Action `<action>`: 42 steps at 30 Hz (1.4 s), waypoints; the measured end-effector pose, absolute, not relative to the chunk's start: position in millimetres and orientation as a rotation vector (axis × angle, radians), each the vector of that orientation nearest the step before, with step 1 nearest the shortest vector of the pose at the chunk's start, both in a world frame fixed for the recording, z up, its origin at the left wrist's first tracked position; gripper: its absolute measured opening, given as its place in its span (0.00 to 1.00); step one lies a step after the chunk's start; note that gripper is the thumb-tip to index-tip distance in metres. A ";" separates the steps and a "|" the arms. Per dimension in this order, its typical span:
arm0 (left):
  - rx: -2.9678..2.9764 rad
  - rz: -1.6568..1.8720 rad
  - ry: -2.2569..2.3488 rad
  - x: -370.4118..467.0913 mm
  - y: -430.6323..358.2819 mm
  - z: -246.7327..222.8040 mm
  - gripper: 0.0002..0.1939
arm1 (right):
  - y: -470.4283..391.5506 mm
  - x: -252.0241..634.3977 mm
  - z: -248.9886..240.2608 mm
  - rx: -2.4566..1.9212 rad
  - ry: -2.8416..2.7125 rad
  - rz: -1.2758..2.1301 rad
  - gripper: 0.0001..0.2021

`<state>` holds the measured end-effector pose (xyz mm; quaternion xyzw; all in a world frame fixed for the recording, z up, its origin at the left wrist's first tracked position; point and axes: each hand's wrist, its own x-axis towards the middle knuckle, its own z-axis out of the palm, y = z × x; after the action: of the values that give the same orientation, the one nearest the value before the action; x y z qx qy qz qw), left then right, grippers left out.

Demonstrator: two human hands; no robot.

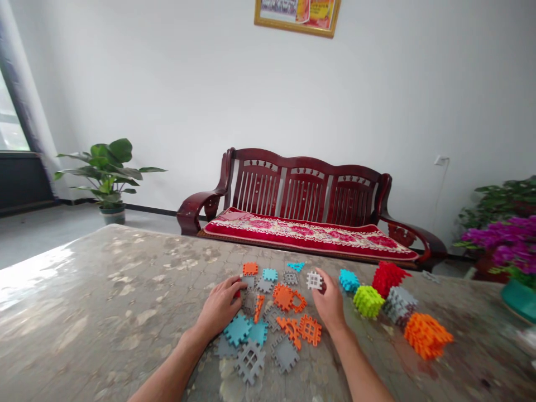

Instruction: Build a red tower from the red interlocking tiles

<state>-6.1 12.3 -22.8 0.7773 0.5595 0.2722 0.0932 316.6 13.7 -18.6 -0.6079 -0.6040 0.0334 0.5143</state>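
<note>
My right hand (329, 298) is closed on a light grey window-pattern piece (314, 281), pinched between thumb and fingers. At the left edge of the loose pieces is my left hand (221, 304), its fingers bent together around a small red piece (238, 293) that shows only in part. Between the hands lie flat toothed pieces: orange ones such as a window piece (310, 330), blue ones such as a square (238, 329), and grey ones such as a lattice piece (250, 361).
Right of my right hand stand stacks of pieces: blue (349, 281), lime green (368, 302), red (388, 279), grey (400, 305) and orange (427, 335). A wooden bench (304, 190) is beyond the table (125, 312). Purple flowers (513, 240) stand at the right.
</note>
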 end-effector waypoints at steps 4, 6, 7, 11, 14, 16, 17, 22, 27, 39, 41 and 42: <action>2.299 0.787 1.665 -5.7 12.4 -21.6 0.22 | 16.7 339.7 -23.5 -1.557 -1.483 0.073 0.30; 2.298 0.798 1.669 -5.2 11.8 -20.1 0.22 | 13.7 346.3 -24.1 -1.606 -1.512 -0.029 0.30; 2.298 0.798 1.669 -4.9 11.5 -19.4 0.21 | 11.7 347.7 -23.7 -1.627 -1.522 -0.081 0.29; 2.301 0.777 1.667 -4.2 10.4 -17.3 0.21 | 3.6 338.8 -18.9 -1.609 -1.605 -0.080 0.23; 2.303 0.778 1.664 -4.2 10.4 -17.7 0.21 | -1.4 320.6 -13.4 -1.525 -1.743 0.047 0.21; 2.307 0.780 1.661 -4.5 10.8 -18.9 0.21 | -5.0 307.9 -9.4 -1.506 -1.845 0.108 0.19; 2.309 0.784 1.661 -4.7 11.0 -19.5 0.21 | -7.0 302.4 -7.5 -1.510 -1.892 0.126 0.19; 2.319 0.792 1.655 -5.7 11.7 -21.4 0.21 | -15.2 288.0 -0.5 -1.515 -2.058 0.172 0.19; 2.305 0.776 1.657 -4.8 10.8 -19.1 0.21 | -11.4 289.9 -4.4 -1.470 -1.954 0.219 0.19; 2.299 0.779 1.672 -4.4 10.2 -18.8 0.21 | 11.4 286.3 -8.4 -1.585 -2.099 0.108 0.25; 2.300 0.785 1.669 -4.6 10.1 -19.0 0.21 | 9.2 283.5 -7.0 -1.598 -2.131 0.082 0.24; 2.299 0.790 1.667 -4.6 10.0 -19.0 0.21 | 8.1 282.7 -6.6 -1.609 -2.130 0.059 0.23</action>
<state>-4.6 10.0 -19.0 0.7764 0.5628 0.2667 0.0967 282.7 8.1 -6.6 -0.5860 -0.7757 0.0214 0.2334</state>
